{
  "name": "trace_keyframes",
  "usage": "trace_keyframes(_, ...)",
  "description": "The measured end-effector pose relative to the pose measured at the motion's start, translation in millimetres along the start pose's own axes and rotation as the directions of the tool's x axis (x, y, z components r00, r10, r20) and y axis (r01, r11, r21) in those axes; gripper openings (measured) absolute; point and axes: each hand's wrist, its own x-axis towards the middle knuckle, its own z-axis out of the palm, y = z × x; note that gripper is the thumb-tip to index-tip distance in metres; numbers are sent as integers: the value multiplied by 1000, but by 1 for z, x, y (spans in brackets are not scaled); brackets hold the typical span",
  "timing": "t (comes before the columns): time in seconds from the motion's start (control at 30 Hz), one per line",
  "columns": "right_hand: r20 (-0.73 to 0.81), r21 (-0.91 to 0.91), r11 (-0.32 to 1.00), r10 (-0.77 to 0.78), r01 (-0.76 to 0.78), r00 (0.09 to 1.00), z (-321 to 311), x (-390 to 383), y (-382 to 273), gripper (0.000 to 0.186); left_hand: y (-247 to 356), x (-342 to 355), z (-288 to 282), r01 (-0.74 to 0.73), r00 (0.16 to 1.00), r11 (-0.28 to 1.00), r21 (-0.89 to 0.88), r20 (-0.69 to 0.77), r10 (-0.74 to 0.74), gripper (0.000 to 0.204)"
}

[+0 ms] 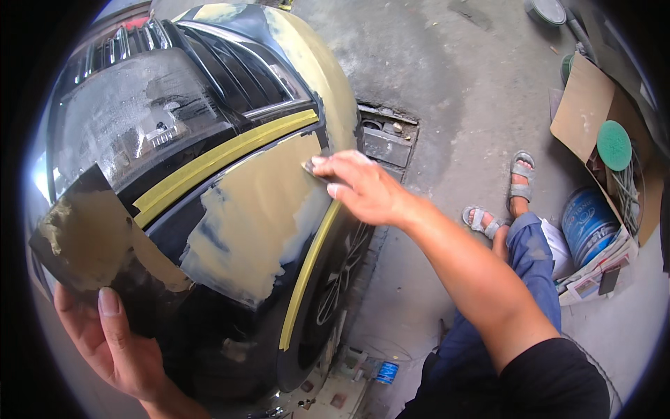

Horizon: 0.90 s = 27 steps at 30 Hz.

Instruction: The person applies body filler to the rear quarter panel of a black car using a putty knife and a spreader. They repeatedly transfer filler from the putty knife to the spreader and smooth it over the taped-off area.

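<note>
My left hand (115, 342) grips a dark flat putty board (87, 180) by its lower edge, the thumb lying over its face. Tan body filler (89, 234) is smeared and heaped on that board. Fingers closed, my right hand (363, 187) pinches a small spreader (309, 167) against the far edge of the car panel; most of the tool is hidden by the fingers. A broad coat of tan filler (262, 206) covers this panel in front of me, ragged at its borders. Yellow masking tape (223, 162) runs above the coat, and another yellow strip (305, 283) follows the wheel arch.
The car's wet rear window (132, 105) is at the left, its wheel (335, 293) below the arch. A floor drain (387, 143) lies beyond. Right of my feet stand a cardboard box (583, 98), a blue bucket (590, 227) and a green round pad (614, 145). A blue can (386, 372) sits near the wheel.
</note>
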Motion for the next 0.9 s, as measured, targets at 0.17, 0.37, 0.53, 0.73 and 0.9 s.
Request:
trace_keyframes(0.17,110,315,856,395,-409,912,-21,-2,-3,38,-2,-2,1,-7,999,1000,-9,41,7,46)
trace_keyframes(0.37,272,210,573,744,-792,610,-53,64,-45,44,0,-3,0,8,998,999,-33,60,-6,47)
trace_keyframes(0.53,210,370,636,653,-678,727,-22,64,-60,38,1,-1,1,-14,998,1000,-8,56,14,47)
trace_keyframes(0.73,174,228,805,520,-548,836,12,19,-93,40,4,0,4,42,999,999,-8,-6,-42,49)
trace_keyframes(0.9,69,179,930,313,-320,947,34,-28,-100,36,-3,1,0,-15,999,999,-52,32,17,46)
